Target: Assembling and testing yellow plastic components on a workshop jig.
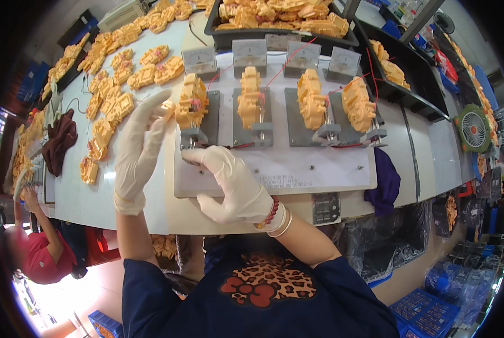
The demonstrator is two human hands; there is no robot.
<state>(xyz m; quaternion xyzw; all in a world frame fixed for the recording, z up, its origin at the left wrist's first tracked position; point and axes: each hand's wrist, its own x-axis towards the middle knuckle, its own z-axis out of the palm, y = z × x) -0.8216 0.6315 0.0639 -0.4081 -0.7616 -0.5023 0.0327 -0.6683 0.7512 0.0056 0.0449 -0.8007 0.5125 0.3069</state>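
Hands in white gloves fill the middle of my head feed, both at the leftmost of four grey test stands. Left hand [134, 152] sits toward 9 o'clock, fingers reaching up to the near edge of the yellow housing [191, 104] on that stand, at about 11 o'clock; I cannot tell whether they pinch it or only rest there. Right hand [235, 188] lies just below centre, toward 7 o'clock, thumb spread well away from the forefinger, whose tip is at the foot of the grey clamp [193, 137] under the housing. I can't make out whether it presses.

Three more yellow housings [251, 101] stand in the other stands, from 12 to 2 o'clock, with four panel meters [250, 55] behind. I see loose yellow parts [116, 107] spread toward 10 o'clock, a filled black tray [229, 38] at 12, a purple cloth [382, 180] at 3, a green fan [473, 129] farther out near 3, and a co-worker in red [48, 259] at 8.
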